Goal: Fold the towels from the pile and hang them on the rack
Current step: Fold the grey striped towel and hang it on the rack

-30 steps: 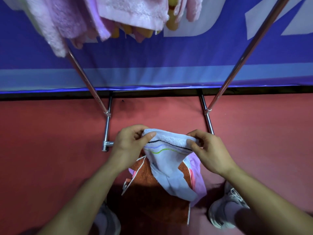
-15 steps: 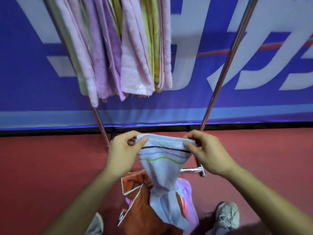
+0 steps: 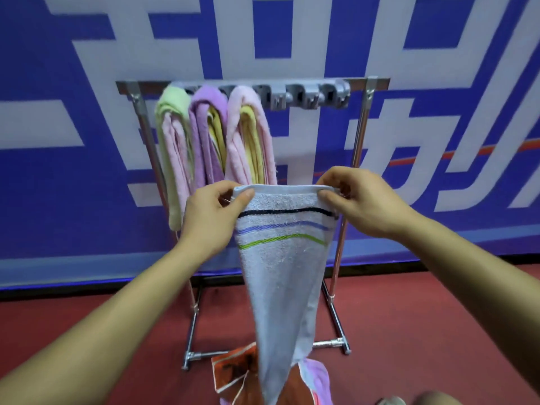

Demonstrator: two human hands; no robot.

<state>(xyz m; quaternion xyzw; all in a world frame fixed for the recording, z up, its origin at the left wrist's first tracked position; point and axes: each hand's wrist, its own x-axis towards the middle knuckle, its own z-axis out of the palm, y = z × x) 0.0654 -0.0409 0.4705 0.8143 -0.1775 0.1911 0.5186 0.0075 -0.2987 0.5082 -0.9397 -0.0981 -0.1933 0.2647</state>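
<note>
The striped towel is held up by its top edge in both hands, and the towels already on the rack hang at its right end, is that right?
Not quite. The head view shows the hung towels at the left end of the rack, not the right. The rest holds: the left hand and the right hand pinch the striped towel by its top edge.
</note>
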